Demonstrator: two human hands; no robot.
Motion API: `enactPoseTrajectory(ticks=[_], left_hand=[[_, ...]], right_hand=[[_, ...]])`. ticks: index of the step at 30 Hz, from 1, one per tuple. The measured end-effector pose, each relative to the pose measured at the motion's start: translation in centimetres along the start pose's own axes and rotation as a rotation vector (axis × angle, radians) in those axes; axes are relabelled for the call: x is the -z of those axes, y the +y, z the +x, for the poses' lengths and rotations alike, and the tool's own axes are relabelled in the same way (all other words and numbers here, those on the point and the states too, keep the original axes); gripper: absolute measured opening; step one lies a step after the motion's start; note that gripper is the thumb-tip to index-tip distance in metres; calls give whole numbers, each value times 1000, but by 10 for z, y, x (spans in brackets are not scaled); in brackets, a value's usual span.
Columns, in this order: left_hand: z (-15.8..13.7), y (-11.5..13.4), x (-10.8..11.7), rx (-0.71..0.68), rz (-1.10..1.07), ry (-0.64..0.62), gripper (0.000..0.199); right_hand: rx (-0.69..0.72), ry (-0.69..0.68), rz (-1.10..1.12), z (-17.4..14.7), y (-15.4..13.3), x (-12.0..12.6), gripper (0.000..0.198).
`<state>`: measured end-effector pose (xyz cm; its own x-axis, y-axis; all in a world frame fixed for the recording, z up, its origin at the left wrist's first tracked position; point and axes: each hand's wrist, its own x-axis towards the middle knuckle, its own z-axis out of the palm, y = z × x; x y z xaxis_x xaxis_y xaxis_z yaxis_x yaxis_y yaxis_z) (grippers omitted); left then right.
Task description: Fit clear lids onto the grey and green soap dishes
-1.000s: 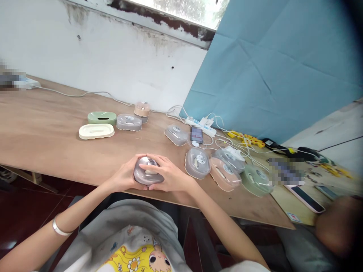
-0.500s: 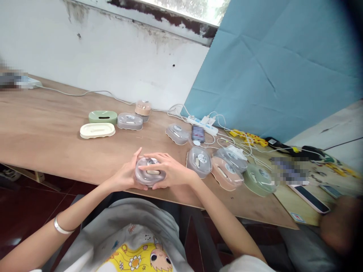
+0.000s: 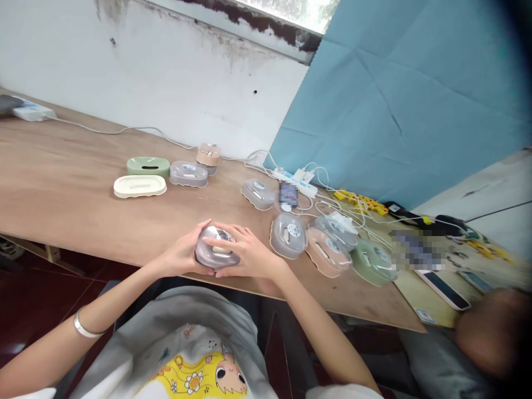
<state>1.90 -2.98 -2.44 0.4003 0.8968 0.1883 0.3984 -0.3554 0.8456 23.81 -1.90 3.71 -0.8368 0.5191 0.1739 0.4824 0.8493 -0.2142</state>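
Note:
Near the table's front edge I hold a grey oval soap box (image 3: 208, 256) with a clear lid and a round sticker, slightly tilted, between both hands. My left hand (image 3: 185, 250) wraps round its left side. My right hand (image 3: 248, 252) grips it from the right, fingers across the lid and thumb at the lower edge. To the right stand similar lidded boxes: a grey one (image 3: 288, 236), a pink one (image 3: 328, 253) and a green one (image 3: 373, 263). Further left lie a green tray with a slot (image 3: 139, 164) and a cream oval piece (image 3: 143, 187).
Other lidded boxes, a grey one (image 3: 189, 174) and a pink one (image 3: 209, 152), stand near the wall. A power strip (image 3: 296, 183) with white cables lies behind the boxes. Phones, including a pale-edged one (image 3: 444, 291), lie at right. Another person's arm (image 3: 490, 330) shows at the right edge.
The soap box stays between both hands, tilted slightly more, and the hands have shifted little. The view has moved slightly.

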Motion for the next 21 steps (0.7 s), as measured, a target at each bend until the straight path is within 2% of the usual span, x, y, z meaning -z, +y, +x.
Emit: enactPoseTrajectory(ticks=[5, 11, 18, 21], left_hand=[[1, 9, 1, -24, -96, 3, 98], [1, 7, 2, -20, -96, 5, 96], [2, 7, 2, -61, -120, 4, 94], [2, 10, 2, -92, -116, 2, 92]], right_hand=[[14, -30, 33, 7, 2, 9, 65], [33, -76, 27, 14, -1, 17, 65], [6, 58, -27, 7, -1, -3, 60], [-8, 75, -35, 3, -1, -7, 60]])
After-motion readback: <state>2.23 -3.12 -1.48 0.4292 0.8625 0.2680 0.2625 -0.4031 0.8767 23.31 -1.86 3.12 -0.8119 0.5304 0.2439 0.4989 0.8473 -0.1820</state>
